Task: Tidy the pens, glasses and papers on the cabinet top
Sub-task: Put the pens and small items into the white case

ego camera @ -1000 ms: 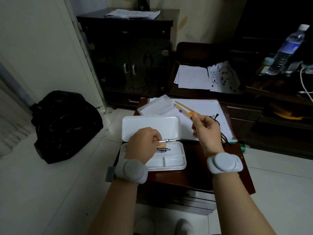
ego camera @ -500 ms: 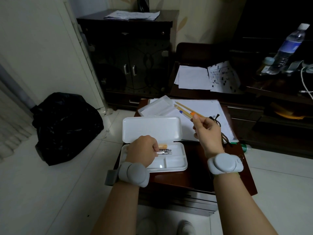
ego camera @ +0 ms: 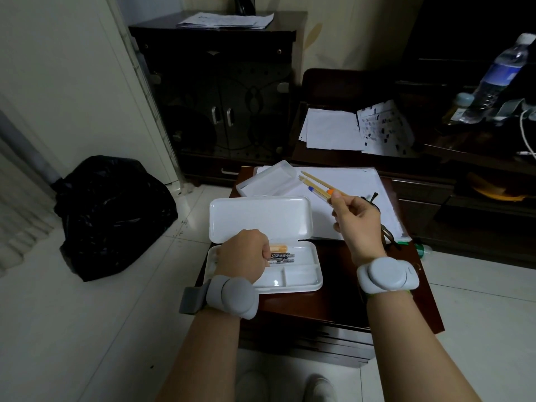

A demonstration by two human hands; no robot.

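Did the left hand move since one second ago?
Yes. The left hand came down and nearer, judged against the white case: before it held a silver pen above the hinge; now it rests in the tray with the pens.

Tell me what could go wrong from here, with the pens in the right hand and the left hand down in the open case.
1. The right hand pinches several pens near one end only; one could slip out onto the papers.
2. The left hand lies over the pen case, so incoming pens may hit it or the pieces already inside.
3. The glasses lie partly hidden behind the right wrist; lowering it could knock them.
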